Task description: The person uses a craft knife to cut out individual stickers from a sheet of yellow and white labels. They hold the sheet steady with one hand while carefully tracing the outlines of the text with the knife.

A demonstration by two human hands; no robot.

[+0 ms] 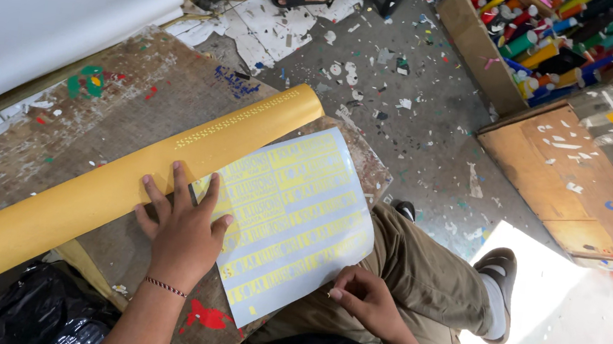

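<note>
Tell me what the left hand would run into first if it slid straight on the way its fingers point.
The left hand lies flat on the white sheet of yellow cut lettering, fingers pointing up the picture. Their tips already touch the long yellow roll lying across the worn board, so the roll would likely be met at once.

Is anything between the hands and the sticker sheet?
No. The left hand lies flat on the sheet, its fingers reaching the yellow roll. The right hand touches the sheet's bottom edge. Nothing visible lies between.
</note>
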